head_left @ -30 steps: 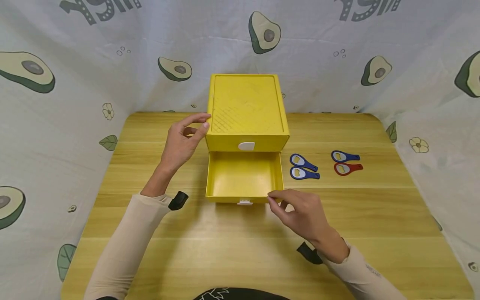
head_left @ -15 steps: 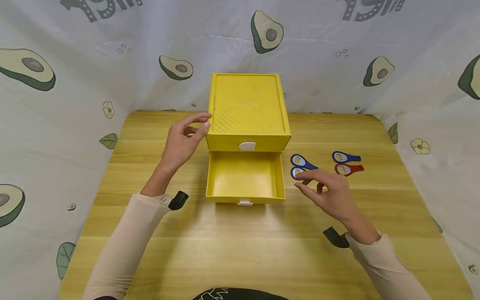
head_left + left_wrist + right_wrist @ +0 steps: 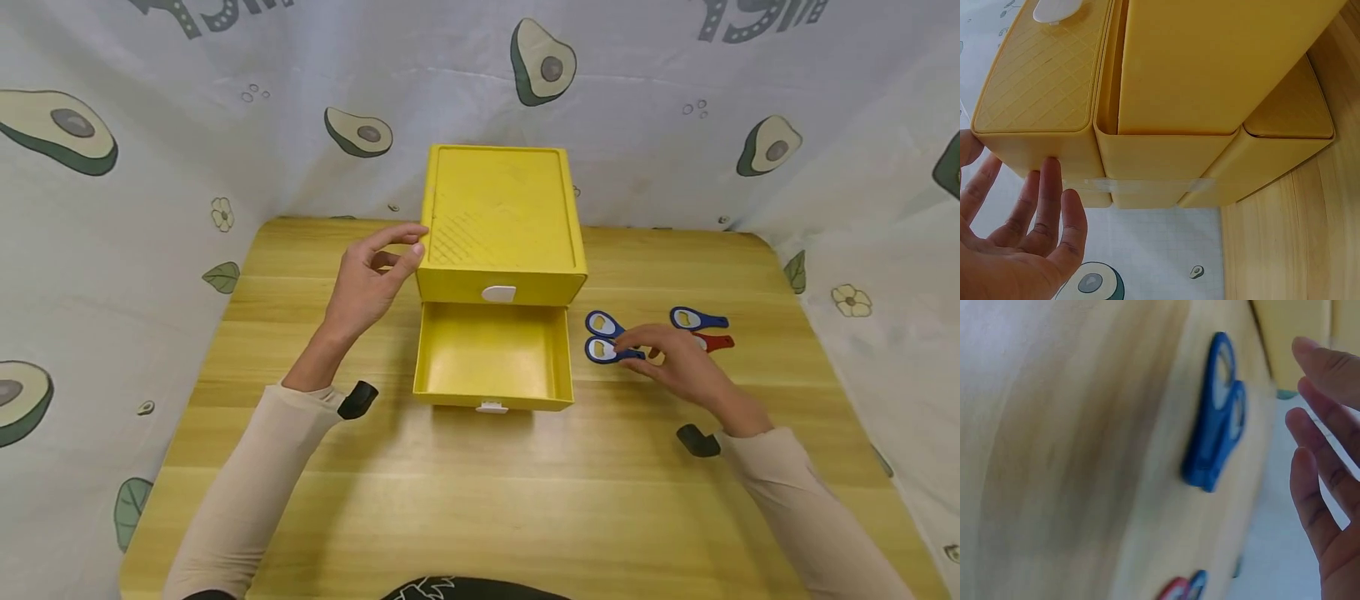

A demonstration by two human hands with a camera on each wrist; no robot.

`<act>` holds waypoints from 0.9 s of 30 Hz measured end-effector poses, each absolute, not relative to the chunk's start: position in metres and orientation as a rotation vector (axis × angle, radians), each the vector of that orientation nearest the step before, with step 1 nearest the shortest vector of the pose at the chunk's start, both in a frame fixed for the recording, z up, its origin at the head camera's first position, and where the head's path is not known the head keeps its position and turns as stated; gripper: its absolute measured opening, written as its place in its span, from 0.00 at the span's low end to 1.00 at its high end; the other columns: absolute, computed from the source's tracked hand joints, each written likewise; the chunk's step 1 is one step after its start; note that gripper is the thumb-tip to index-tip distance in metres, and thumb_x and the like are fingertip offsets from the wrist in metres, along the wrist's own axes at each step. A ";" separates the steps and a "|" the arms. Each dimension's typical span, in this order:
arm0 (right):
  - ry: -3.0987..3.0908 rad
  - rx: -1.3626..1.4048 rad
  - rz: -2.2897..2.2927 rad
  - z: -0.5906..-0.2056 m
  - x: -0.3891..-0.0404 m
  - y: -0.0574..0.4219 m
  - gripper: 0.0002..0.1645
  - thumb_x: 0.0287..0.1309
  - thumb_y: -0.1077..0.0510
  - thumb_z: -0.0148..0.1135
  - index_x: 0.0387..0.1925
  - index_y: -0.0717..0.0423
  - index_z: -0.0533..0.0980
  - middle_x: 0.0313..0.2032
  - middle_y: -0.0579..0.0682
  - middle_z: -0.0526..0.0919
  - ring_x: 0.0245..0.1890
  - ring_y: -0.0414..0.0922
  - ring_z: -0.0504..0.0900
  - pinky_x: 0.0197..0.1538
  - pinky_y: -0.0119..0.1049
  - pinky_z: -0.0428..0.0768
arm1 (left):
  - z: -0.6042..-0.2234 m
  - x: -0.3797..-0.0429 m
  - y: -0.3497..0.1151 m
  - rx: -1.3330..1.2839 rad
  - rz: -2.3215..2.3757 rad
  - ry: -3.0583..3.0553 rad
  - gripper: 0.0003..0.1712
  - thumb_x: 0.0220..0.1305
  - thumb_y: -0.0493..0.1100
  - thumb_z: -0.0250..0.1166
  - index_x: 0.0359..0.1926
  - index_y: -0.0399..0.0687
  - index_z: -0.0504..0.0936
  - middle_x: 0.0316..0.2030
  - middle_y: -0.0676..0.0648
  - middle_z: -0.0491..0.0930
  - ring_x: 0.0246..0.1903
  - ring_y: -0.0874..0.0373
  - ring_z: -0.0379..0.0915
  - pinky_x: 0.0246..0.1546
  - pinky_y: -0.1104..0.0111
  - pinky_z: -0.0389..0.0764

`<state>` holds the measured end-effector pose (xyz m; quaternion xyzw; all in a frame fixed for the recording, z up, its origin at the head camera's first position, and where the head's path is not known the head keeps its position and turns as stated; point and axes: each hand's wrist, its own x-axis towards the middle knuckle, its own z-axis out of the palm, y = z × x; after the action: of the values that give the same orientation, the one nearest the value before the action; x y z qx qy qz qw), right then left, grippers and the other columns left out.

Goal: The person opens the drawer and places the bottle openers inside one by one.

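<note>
A yellow drawer cabinet (image 3: 502, 208) stands at the back of the table, its middle drawer (image 3: 491, 358) pulled out and bare inside. My left hand (image 3: 367, 279) touches the cabinet's upper left side, with fingertips (image 3: 1050, 169) against the wall and fingers fairly straight. Two blue bottle openers with white centres lie right of the drawer, the upper opener (image 3: 600, 322) against the lower opener (image 3: 600, 350). Over the lower one's handle is my right hand (image 3: 686, 367), thumb and fingers apart. In the right wrist view its fingers (image 3: 1313, 481) hold nothing.
Farther right lie another blue bottle opener (image 3: 697, 318) and a red bottle opener (image 3: 718, 342), the red one partly covered by my right hand. The wooden table (image 3: 480, 483) backs onto an avocado-print cloth (image 3: 450, 75). Clear tape (image 3: 1147, 185) runs along the cabinet's side.
My right hand has left the drawer's front right corner and moved right to the nearer pair of bottle openers. My left hand has stayed at the cabinet.
</note>
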<state>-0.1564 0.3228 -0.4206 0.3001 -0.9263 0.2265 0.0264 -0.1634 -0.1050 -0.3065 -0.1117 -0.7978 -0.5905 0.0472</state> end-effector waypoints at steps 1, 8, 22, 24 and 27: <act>-2.878 0.932 0.708 -0.424 -0.159 0.324 0.16 0.45 0.63 0.72 0.39 0.50 0.82 0.42 0.46 0.85 0.39 0.43 0.80 0.33 0.37 0.79 | -0.307 -0.164 -0.105 -0.341 -1.805 -2.432 0.18 0.66 0.41 0.58 0.55 0.42 0.77 0.56 0.44 0.76 0.42 0.49 0.78 0.41 0.70 0.76; -3.006 0.897 0.714 -0.445 -0.174 0.332 0.12 0.47 0.62 0.71 0.38 0.52 0.83 0.46 0.53 0.83 0.45 0.49 0.81 0.37 0.38 0.79 | -0.309 -0.164 -0.105 -0.333 -1.812 -2.434 0.18 0.66 0.41 0.58 0.55 0.42 0.77 0.56 0.45 0.76 0.42 0.50 0.78 0.40 0.70 0.76; -3.052 0.862 0.630 -0.454 -0.171 0.329 0.11 0.48 0.59 0.71 0.37 0.52 0.85 0.46 0.53 0.84 0.29 0.38 0.74 0.29 0.27 0.70 | -0.306 -0.164 -0.105 -0.343 -1.812 -2.433 0.18 0.66 0.41 0.58 0.56 0.42 0.77 0.56 0.45 0.76 0.43 0.49 0.78 0.40 0.70 0.75; -3.034 0.856 0.627 -0.454 -0.170 0.330 0.11 0.48 0.58 0.71 0.36 0.52 0.85 0.45 0.53 0.84 0.26 0.38 0.72 0.28 0.27 0.70 | -0.306 -0.164 -0.105 -0.347 -1.811 -2.434 0.18 0.66 0.41 0.58 0.56 0.42 0.77 0.57 0.45 0.75 0.42 0.49 0.78 0.41 0.70 0.75; -3.021 0.834 0.641 -0.453 -0.168 0.329 0.11 0.47 0.56 0.71 0.36 0.52 0.84 0.45 0.52 0.84 0.27 0.37 0.73 0.29 0.27 0.71 | -0.306 -0.164 -0.105 -0.345 -1.809 -2.434 0.18 0.66 0.41 0.58 0.56 0.41 0.77 0.57 0.45 0.75 0.42 0.50 0.78 0.41 0.69 0.75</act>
<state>-0.1681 0.3293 -0.4531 0.2606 -0.9440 0.2003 -0.0288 -0.1635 -0.1055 -0.3064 -0.1131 -0.7967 -0.5921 0.0447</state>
